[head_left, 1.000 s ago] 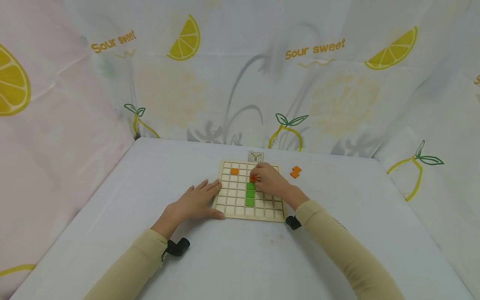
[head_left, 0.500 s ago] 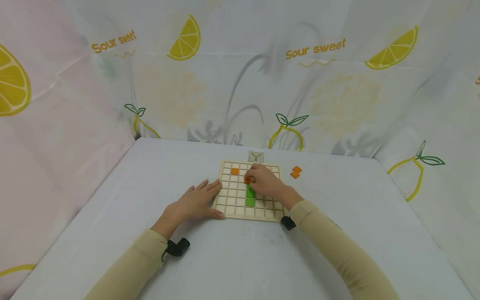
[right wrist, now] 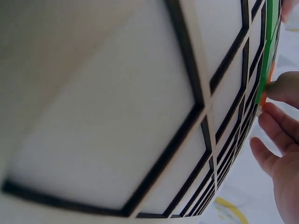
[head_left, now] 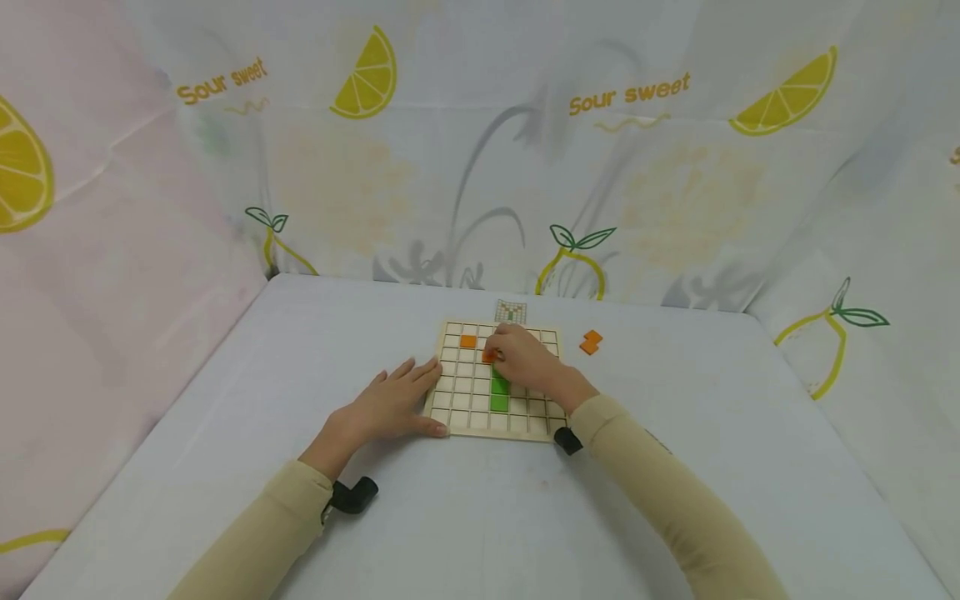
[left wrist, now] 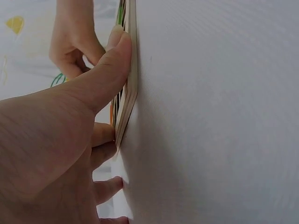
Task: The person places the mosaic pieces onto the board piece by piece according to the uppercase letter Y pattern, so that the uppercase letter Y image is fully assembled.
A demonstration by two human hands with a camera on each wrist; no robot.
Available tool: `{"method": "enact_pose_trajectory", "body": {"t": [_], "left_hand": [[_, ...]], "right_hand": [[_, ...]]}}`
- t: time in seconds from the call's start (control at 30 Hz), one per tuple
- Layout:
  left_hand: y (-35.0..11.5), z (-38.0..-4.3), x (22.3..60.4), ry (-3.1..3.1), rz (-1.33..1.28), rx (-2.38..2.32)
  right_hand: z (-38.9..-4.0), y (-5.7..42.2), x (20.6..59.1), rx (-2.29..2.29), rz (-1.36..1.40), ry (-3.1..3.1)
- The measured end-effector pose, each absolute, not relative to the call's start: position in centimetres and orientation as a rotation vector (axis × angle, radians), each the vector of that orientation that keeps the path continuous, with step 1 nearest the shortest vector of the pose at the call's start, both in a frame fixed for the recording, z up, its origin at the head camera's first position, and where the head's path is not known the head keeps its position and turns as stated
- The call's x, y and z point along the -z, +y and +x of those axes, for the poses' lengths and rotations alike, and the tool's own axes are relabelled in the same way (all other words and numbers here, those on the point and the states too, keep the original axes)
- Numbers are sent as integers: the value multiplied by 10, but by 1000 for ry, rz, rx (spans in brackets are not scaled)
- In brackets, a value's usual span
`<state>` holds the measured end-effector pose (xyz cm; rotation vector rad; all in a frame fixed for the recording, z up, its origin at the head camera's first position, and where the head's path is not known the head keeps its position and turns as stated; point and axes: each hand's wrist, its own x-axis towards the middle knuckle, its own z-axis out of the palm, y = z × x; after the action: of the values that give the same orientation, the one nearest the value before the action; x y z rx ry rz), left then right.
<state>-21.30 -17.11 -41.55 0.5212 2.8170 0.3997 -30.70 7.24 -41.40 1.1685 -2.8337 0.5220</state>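
Observation:
A wooden grid board [head_left: 462, 385] lies flat on the white-covered table. My left hand [head_left: 392, 406] rests against its left side, fingers spread and fairly straight; in the left wrist view the thumb [left wrist: 114, 60] lies along the board's edge. With thumb and fingertips my right hand [head_left: 522, 358] pinches an orange square tile [head_left: 487, 356] over the board's upper middle; the right wrist view shows this tile [right wrist: 268, 84] partly covered by fingers. Below it, green tiles [head_left: 499, 402] form a column, partly hidden by the right hand. Another orange tile [head_left: 468, 342] sits in a cell near the upper left.
Loose orange tiles [head_left: 591, 342] lie on the table right of the board. A small printed pattern card [head_left: 512, 311] is just behind the board's far edge. Lemon-print cloth [head_left: 480, 167] walls in the table at the back and sides.
My right hand has shifted left with the orange tile, from above the green column to the cell area just left of it. The left hand stays in place.

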Motion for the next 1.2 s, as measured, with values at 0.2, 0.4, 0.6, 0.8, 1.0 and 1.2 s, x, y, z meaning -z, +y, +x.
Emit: {"method": "enact_pose_trajectory", "body": {"t": [0.2, 0.4, 0.6, 0.8, 1.0, 1.2], "left_hand": [[-172, -212, 415, 2823, 530, -409], [-173, -213, 414, 2819, 526, -403], [-172, -212, 412, 2816, 522, -407], [-172, -211, 413, 2818, 526, -415], [-172, -211, 413, 2806, 519, -436], [-172, -212, 414, 2806, 516, -432]], "right_hand": [[-308, 71, 414, -494, 1183, -2839], [-308, 70, 414, -433, 1182, -2867], [-306, 68, 413, -397, 1190, -2866], [-304, 68, 411, -413, 1188, -2869], [-302, 70, 410, -458, 1199, -2852], [-303, 75, 414, -457, 1220, -2831]]}}
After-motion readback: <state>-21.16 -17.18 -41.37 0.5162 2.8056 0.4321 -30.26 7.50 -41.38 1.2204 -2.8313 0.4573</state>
